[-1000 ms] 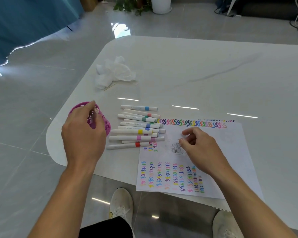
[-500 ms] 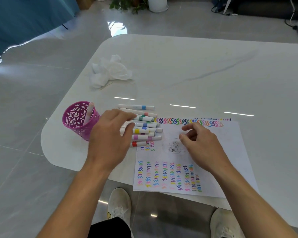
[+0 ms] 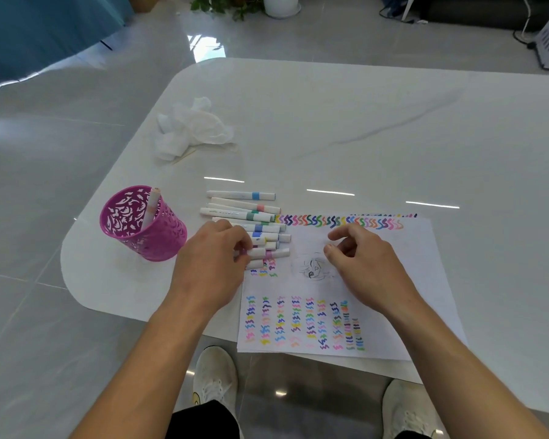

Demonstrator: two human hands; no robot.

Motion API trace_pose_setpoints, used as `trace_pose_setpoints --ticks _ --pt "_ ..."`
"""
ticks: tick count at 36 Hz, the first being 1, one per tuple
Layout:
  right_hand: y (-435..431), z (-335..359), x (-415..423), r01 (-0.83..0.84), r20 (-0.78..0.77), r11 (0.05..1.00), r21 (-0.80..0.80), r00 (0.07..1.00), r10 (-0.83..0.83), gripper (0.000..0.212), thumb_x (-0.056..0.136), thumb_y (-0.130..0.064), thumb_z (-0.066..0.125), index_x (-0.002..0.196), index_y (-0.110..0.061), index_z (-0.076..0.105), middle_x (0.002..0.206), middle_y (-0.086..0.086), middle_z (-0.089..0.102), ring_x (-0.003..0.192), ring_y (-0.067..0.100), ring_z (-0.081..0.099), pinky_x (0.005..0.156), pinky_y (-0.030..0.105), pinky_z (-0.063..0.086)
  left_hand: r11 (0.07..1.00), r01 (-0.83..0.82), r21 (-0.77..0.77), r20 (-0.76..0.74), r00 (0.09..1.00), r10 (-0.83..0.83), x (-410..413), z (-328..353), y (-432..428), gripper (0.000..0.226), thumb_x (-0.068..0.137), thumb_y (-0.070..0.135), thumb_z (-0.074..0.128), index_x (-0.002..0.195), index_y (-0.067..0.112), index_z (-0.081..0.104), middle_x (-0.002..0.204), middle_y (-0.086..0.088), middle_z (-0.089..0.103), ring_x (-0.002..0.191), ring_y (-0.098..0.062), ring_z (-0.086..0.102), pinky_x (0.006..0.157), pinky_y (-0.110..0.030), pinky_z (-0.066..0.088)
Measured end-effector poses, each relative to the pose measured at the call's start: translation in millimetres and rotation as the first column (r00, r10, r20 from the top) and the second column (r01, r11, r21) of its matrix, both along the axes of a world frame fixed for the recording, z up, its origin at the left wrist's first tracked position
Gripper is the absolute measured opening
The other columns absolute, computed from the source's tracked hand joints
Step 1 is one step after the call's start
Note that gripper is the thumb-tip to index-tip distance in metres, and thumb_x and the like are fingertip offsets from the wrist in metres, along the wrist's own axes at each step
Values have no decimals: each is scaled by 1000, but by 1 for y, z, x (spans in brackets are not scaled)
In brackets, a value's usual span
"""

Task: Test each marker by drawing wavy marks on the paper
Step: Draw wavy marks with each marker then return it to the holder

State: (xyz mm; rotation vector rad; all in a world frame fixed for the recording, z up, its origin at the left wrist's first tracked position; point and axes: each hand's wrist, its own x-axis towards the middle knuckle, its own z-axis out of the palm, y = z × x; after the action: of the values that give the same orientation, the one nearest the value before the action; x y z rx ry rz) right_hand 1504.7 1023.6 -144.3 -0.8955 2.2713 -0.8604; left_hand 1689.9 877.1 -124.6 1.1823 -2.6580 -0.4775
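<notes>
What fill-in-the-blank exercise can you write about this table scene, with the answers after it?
1. The cup holds ___ marker.
2. The loose markers lie ___ the cup and the paper.
3. The right hand, above the paper, holds ___.
4. The left hand touches the loose ___.

Missing words: one; between; nothing; markers.

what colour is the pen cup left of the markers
Magenta pen cup with white cut-out pattern, clearest in the head view.
</notes>
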Motion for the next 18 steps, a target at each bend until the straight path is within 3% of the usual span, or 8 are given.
trace_pose_setpoints --ticks 11,18 --pt "-2 0 1 -2 6 1000 1 1000 2 21 103 -33 61 122 -26 64 91 -13 64 84 1 61 67 16 44 995 80 -58 -21 996 -81 -5 -2 4 8 89 17 68 93 21 63 94 9 56 93 -13 52 70 -28 45" --pt "-2 0 1 -6 6 1000 2 1000 6 20 103 -33 62 121 -26 64 91 -13 65 86 2 61 69 19 44 993 115 -29 16 993 -115 -4 -2 4 19 89 20 71 107 26 69 103 10 62 98 -14 54 74 -33 51"
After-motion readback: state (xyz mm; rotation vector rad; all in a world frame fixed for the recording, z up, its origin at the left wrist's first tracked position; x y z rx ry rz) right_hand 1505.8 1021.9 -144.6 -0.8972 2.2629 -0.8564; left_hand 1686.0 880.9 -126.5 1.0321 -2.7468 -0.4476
